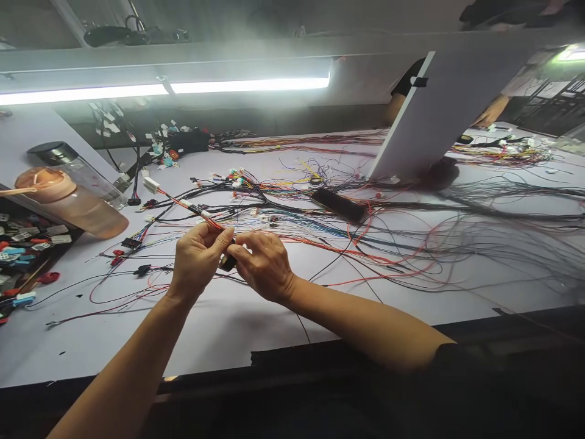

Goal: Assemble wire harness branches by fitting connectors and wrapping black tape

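Note:
My left hand (pixel 197 259) is closed, thumb and forefinger pinching a thin bundle of red, orange and black wires (pixel 176 200). The bundle slants up to the left and ends in a white connector (pixel 150 185); dark tape wraps part of it. My right hand (pixel 264 265) is closed close beside the left, its fingertips at the same bundle. Between the hands, under the right fingertips, shows a small black piece that looks like a roll of tape (pixel 227 263), partly hidden by the fingers.
Long wire harnesses (pixel 292 210) with several connectors spread across the white table (pixel 205 341). A black block-like object (pixel 338 205) lies on them. Two bottles (pixel 86 207) lean at left by a bin of connectors (pixel 31 244). Behind a white panel (pixel 439 116), another person's hand (pixel 491 113) shows.

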`<state>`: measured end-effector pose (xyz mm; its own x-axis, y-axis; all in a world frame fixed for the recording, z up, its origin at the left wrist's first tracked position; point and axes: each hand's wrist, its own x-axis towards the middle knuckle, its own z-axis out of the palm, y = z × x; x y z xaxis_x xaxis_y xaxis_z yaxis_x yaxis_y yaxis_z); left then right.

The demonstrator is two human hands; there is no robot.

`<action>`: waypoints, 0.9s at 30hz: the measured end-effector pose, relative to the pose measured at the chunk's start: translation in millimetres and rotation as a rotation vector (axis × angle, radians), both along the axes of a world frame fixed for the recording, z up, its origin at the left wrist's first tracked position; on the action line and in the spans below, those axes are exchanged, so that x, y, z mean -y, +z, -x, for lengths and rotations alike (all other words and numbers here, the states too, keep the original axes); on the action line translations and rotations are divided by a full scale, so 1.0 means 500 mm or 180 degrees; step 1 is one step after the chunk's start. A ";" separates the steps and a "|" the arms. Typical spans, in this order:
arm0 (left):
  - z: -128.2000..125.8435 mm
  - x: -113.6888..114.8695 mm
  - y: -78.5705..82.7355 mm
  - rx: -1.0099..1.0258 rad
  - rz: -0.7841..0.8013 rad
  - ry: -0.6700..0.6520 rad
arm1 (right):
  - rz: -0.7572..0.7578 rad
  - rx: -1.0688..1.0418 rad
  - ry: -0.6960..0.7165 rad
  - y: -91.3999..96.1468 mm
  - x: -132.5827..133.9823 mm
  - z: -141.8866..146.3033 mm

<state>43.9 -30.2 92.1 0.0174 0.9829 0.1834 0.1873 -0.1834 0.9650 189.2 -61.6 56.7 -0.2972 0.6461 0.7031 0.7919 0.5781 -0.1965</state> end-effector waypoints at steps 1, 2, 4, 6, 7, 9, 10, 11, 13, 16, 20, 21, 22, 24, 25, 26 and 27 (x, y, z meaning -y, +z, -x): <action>-0.001 0.001 -0.001 0.0052 0.0043 0.0002 | -0.0053 -0.0038 -0.0074 -0.004 -0.001 0.006; -0.002 0.003 -0.002 0.0104 0.0087 0.0008 | -0.0107 -0.0106 -0.0107 -0.008 -0.001 0.012; -0.003 0.007 -0.003 0.0204 0.0139 0.0059 | -0.0233 -0.0349 -0.0040 -0.014 0.004 0.018; -0.003 0.010 -0.005 0.0314 0.0129 0.0184 | -0.0340 -0.0712 0.0116 -0.018 0.016 0.018; -0.003 0.011 -0.007 0.0372 0.0094 0.0267 | -0.0353 -0.0917 0.0197 -0.018 0.023 0.016; -0.002 0.013 -0.014 0.0511 0.0005 0.0411 | -0.0200 -0.1416 0.0314 -0.019 0.036 0.013; -0.001 0.013 -0.018 0.0602 -0.0026 0.0443 | -0.0014 -0.1737 0.0370 -0.019 0.041 0.011; 0.001 0.014 -0.023 0.0709 -0.0047 0.0447 | 0.0237 -0.2108 0.0434 -0.019 0.043 0.010; 0.004 0.015 -0.032 0.0932 -0.0043 0.0389 | 0.0921 -0.2867 0.0541 -0.019 0.043 0.007; 0.009 0.021 -0.042 0.1155 0.0128 0.0196 | 0.1919 -0.3551 0.0642 -0.015 0.037 0.006; 0.011 0.033 -0.049 0.1116 0.0569 -0.0131 | 0.2318 -0.3874 0.0657 -0.012 0.034 0.006; 0.010 0.035 -0.050 0.1074 0.0678 -0.0206 | 0.2341 -0.3944 0.0689 -0.013 0.035 0.007; 0.009 0.037 -0.052 0.1041 0.0775 -0.0281 | 0.2370 -0.4010 0.0735 -0.015 0.036 0.007; 0.006 0.041 -0.054 0.1001 0.0891 -0.0406 | 0.2457 -0.4135 0.0824 -0.022 0.037 0.008; 0.005 0.042 -0.055 0.0986 0.0879 -0.0425 | 0.2519 -0.4196 0.0850 -0.027 0.036 0.007; 0.003 0.044 -0.056 0.0976 0.0814 -0.0401 | 0.2591 -0.4232 0.0860 -0.031 0.035 0.006; 0.002 0.045 -0.056 0.0973 0.0710 -0.0345 | 0.2671 -0.4227 0.0844 -0.036 0.032 0.004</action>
